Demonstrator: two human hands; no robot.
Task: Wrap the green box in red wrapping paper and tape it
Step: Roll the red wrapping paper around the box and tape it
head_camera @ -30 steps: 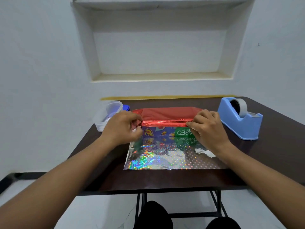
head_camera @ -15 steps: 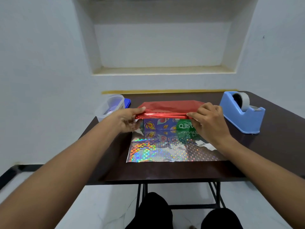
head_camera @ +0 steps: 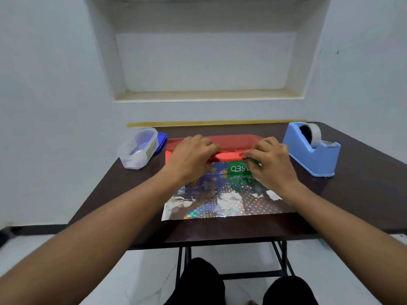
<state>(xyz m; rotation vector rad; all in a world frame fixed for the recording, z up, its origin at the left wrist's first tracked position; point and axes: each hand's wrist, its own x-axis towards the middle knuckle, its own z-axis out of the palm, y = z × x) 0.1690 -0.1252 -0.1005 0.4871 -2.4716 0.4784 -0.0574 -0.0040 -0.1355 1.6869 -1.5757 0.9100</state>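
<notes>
Pale walls (head_camera: 55, 84), recessed wall niche (head_camera: 207, 62), dark brown table (head_camera: 363, 183), white floor (head_camera: 143, 278)

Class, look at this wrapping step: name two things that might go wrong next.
1. Both hands, the left hand and right hand, hold the red wrapping paper over the green box; reaching for the tape dispenser may let the fold spring back.
2. The shiny sheet might slip on the table.
</notes>
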